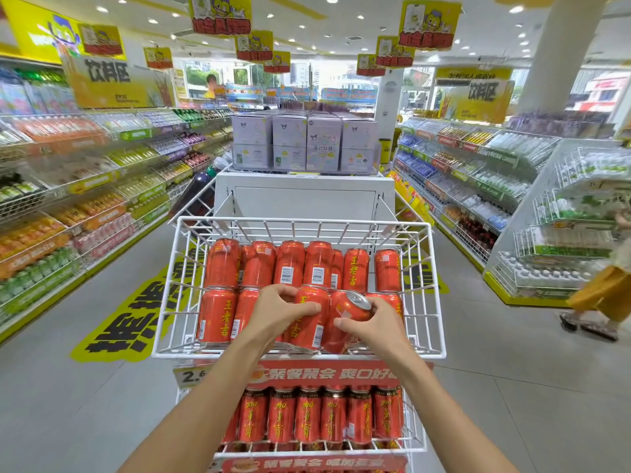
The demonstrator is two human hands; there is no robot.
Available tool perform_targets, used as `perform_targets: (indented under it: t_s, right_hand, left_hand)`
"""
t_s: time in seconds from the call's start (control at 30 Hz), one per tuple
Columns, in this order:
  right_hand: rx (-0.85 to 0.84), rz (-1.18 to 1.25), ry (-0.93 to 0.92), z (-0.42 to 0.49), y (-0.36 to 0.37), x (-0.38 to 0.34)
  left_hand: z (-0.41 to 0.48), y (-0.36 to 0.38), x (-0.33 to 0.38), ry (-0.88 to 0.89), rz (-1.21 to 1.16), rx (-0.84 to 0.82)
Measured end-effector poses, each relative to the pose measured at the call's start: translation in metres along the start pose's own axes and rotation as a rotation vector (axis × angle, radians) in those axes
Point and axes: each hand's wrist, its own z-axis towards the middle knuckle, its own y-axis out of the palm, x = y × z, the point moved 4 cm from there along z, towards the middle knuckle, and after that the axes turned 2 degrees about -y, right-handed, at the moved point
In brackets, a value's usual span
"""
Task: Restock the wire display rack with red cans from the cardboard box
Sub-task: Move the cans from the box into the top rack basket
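A white wire display rack (433, 295) stands right in front of me, its top basket holding two rows of red cans (288, 264). My left hand (276, 310) grips an upright red can (309, 327) in the front row. Beside it, my right hand (374, 324) holds another red can (348, 310) that is tilted, its silver top facing up and right. A lower tier (321, 445) carries a full row of red cans. No cardboard box shows in the view.
Drink shelves (85, 206) line the aisle on the left and more shelves (478, 186) on the right. A white stand with purple boxes (304, 145) rises behind the rack. At the right edge a person (601, 291) walks across the grey floor.
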Motion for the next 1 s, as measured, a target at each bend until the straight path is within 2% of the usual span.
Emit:
perform_targets:
  t_s: [0.17, 0.33, 0.57, 0.77, 1.0]
  right_hand:
    - [0.006, 0.102, 0.034, 0.010, 0.006, 0.017]
    - [0.001, 0.163, -0.046, 0.019, 0.000, 0.007]
    - [0.201, 0.072, -0.130, 0.070, -0.055, -0.036]
    - [0.238, -0.032, -0.139, 0.111, -0.067, -0.036]
    - [0.256, -0.050, -0.102, 0.120, -0.064, -0.011]
  left_hand:
    - [0.008, 0.006, -0.012, -0.022, -0.039, -0.020]
    - [0.013, 0.011, -0.009, 0.025, -0.028, 0.090]
    - [0.044, 0.056, 0.063, 0.120, 0.001, 0.216]
    - [0.067, 0.094, 0.086, 0.077, 0.197, 0.333]
    - [0.069, 0.115, 0.083, 0.065, 0.310, 0.354]
